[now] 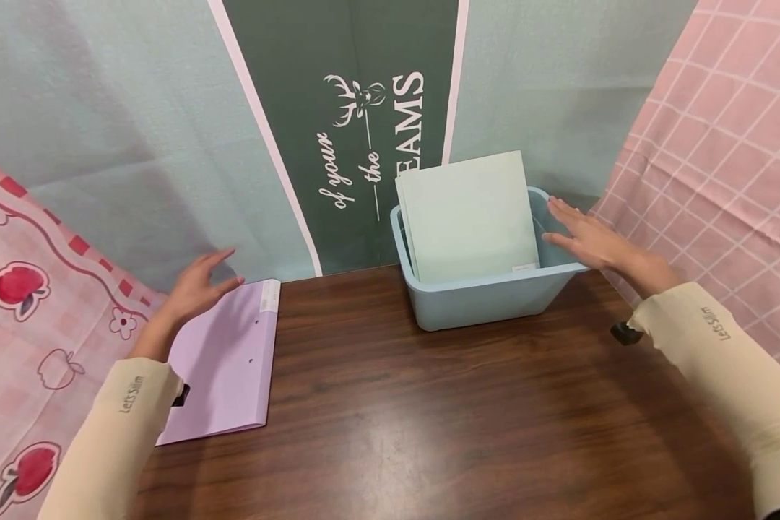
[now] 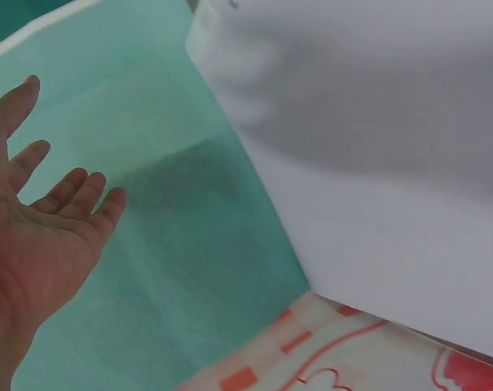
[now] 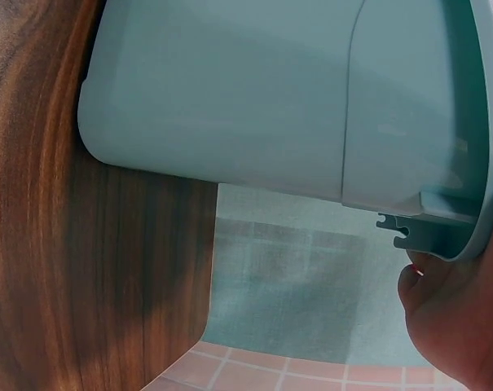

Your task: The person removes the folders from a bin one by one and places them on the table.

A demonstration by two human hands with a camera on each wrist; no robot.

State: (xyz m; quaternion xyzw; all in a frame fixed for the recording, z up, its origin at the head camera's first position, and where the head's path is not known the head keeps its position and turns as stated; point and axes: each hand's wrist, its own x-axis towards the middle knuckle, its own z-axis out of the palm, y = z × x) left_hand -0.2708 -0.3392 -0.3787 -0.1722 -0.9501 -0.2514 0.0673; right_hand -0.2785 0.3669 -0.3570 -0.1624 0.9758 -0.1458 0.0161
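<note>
A lilac folder (image 1: pixel 224 365) with two small holes and a white label lies on the table at the left. My left hand (image 1: pixel 198 289) hovers over its far part, fingers spread and holding nothing; the left wrist view shows the palm and loosely bent fingers. At the back stands a light blue plastic bin (image 1: pixel 487 303), with pale green folders (image 1: pixel 468 220) leaning upright inside. My right hand (image 1: pixel 588 237) is at the bin's right end, fingers extended over the rim. In the right wrist view that hand (image 3: pixel 454 318) is partly hidden behind the rim corner.
The brown wooden table (image 1: pixel 370 419) spans the front. Behind it hangs a grey-green cloth (image 1: pixel 169 130) with a dark printed panel (image 1: pixel 344 43). Pink checked cloth (image 1: pixel 741 144) borders the right side, and apple-print cloth (image 1: pixel 45 361) the left.
</note>
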